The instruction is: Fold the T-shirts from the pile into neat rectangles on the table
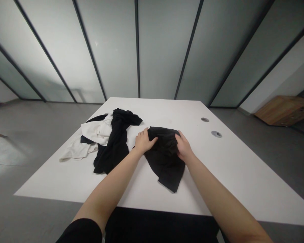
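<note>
Your left hand and right hand rest on a folded black garment, which lies near the middle of the white counter. The left hand sits at the garment's left edge, its fingers together and curved over the upper fold. The right hand sits at the right edge, its fingers curved down over the same fold. The hands face each other across the bundle, with a strip of fabric between them; you cannot tell whether either hand pinches the cloth. The garment's lower part fans out toward you in a loose, angled flap.

Just left of your left hand lies a tangled black garment, crossing a crumpled white garment whose end trails toward the counter's left edge. Two round grommets sit in the far right of the counter. Beyond it stand frosted glass partitions, and a low wooden cabinet stands on the grey floor at right.
</note>
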A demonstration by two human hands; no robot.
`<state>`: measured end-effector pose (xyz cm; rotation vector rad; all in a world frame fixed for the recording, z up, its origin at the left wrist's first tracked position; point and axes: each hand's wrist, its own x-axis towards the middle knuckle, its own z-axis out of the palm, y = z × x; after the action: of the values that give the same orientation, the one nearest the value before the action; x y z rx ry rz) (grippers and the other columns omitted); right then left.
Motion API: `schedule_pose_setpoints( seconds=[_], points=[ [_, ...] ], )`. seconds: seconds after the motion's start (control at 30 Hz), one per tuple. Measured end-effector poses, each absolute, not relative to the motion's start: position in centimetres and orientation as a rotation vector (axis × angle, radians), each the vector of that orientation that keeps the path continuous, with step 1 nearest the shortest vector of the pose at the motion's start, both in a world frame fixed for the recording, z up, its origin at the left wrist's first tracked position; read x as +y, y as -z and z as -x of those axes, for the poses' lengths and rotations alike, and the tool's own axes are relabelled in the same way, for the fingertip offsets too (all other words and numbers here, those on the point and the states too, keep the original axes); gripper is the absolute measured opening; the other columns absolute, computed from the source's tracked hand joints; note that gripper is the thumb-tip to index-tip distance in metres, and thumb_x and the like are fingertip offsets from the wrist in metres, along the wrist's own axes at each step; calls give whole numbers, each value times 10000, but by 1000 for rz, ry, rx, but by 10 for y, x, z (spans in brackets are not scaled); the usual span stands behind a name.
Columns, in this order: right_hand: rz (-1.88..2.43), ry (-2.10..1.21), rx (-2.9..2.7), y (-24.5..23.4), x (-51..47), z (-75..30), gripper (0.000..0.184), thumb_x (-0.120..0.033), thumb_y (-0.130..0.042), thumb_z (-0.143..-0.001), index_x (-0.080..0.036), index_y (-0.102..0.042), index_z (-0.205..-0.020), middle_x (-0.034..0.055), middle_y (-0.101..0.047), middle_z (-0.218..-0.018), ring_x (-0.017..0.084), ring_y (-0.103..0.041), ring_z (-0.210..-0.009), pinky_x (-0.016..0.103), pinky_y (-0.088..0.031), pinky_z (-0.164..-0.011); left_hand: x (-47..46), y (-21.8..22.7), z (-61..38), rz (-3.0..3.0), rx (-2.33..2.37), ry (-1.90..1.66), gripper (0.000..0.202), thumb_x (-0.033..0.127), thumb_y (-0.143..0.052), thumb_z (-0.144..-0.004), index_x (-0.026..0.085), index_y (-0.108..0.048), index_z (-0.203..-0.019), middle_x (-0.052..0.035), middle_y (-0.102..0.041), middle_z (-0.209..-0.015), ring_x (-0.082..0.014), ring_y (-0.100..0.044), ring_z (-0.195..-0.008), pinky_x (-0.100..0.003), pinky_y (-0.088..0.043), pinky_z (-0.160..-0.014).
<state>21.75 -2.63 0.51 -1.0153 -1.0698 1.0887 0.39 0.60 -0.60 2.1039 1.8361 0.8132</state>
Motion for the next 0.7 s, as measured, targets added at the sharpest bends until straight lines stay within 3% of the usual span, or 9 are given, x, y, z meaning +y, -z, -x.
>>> schedule_pose_setpoints(
  seconds=[0.1,0.23,0.4,0.57,0.7],
  points=[
    [894,-1255,-834,-6,-25,-217,317,-496,-779,-874,-295,-715,-1110,12,-818,-1083,278,-754,-1135,441,-629,-1001,5,6,-2,-2116,1971,-575,725,600,-713,-913,141,-550,-1450,-259,-633,-1427,-446,-546,-1372,-530,-431,-1115],
    [884,-1404,-655,-5,-20,-226,340,-551,-731,-925,-261,-763,-1099,62,-838,-1105,317,-740,-1236,477,-630,-1050,5,0,3,-2155,2018,-379,331,345,-665,-924,188,-665,-1215,-201,-691,-1302,-397,-618,-1252,-485,-485,-1034],
    [885,-1482,-575,-1,-12,-237,425,-579,-588,-1015,-236,-776,-1181,90,-835,-1166,318,-714,-1299,492,-597,-1112,5,-9,9,-2200,2014,-465,288,170,-609,-884,226,-639,-1164,-145,-738,-1189,-355,-673,-1154,-442,-510,-959],
    [945,-1526,-541,-1,-8,-242,456,-562,-506,-1058,-237,-754,-1261,86,-827,-1208,291,-721,-1291,468,-575,-1138,11,-12,19,-2075,1842,-737,252,227,-650,-871,252,-599,-1117,-94,-750,-1035,-327,-713,-1008,-408,-529,-849],
    [877,-1569,-592,-4,-6,-247,494,-590,-444,-1064,-259,-731,-1292,71,-814,-1255,295,-704,-1316,494,-546,-1167,22,-13,37,-1939,1460,-947,233,297,-711,-818,236,-627,-1027,-53,-741,-986,-301,-715,-1002,-408,-547,-898]
  ],
)
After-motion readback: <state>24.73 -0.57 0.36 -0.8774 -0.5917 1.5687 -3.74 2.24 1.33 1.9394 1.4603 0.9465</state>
